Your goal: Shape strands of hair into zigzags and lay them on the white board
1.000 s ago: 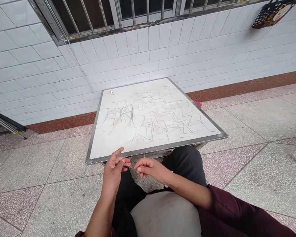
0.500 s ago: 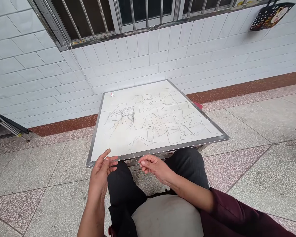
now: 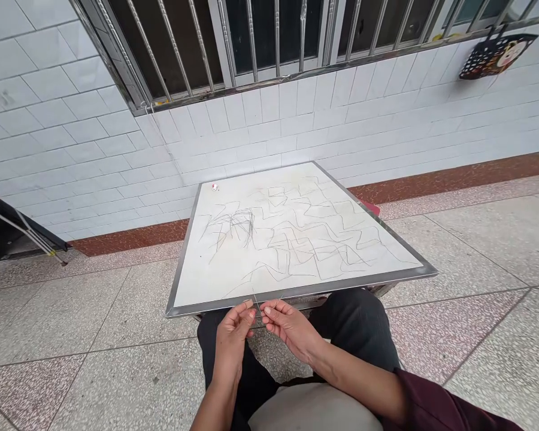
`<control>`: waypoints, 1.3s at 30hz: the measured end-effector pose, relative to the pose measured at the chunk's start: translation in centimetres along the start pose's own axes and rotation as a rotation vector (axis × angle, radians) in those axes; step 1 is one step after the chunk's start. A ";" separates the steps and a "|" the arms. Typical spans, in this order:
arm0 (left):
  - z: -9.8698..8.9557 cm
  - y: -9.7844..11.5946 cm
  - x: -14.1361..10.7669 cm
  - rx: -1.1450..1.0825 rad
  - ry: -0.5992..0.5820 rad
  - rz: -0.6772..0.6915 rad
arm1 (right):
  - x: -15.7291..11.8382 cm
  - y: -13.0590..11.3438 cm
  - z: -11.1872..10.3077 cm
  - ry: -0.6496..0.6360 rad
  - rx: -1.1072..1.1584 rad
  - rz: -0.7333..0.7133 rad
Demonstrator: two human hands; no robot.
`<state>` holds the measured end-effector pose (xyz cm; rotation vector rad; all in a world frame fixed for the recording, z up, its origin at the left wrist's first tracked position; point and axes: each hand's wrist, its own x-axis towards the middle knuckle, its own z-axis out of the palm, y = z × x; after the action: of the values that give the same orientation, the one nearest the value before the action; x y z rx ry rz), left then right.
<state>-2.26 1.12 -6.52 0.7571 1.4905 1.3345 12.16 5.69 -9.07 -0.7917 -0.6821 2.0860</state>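
Person's bare L hand (image 3: 233,333) & bare R hand (image 3: 294,331) nearly meet, both in thumb-to-finger pinch. Bare L forearm (image 3: 220,392) comes up fr. below; R forearm (image 3: 363,374), in dark maroon sleeve (image 3: 431,398) nr elbow, angles in fr. lower R.

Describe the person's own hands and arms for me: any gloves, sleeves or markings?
The bare left hand and bare right hand wear no gloves, and no watch or bracelet shows at either wrist. A dark maroon fabric sleeve covers the right upper arm, ending near the elbow. The left forearm is uncovered as far as the view shows.
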 end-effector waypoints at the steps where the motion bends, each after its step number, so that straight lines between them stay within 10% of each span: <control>1: 0.4 0.0 0.3 -0.009 0.011 0.011 | 0.1 0.2 0.1 0.002 0.004 -0.005; 16: 1.9 1.0 7.5 0.034 0.113 0.101 | 4.3 -0.6 0.8 0.018 0.087 -0.023; 31: 4.0 1.8 14.1 0.578 0.077 0.096 | 0.8 2.3 -11.1 0.169 -0.434 0.020; 39: 4.9 1.2 14.9 0.616 0.055 0.127 | 0.7 3.5 -13.2 0.241 -0.451 0.018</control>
<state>-3.08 16.68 -8.73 1.2239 1.9531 0.9858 19.72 7.00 -20.44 -1.2774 -1.0275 1.8301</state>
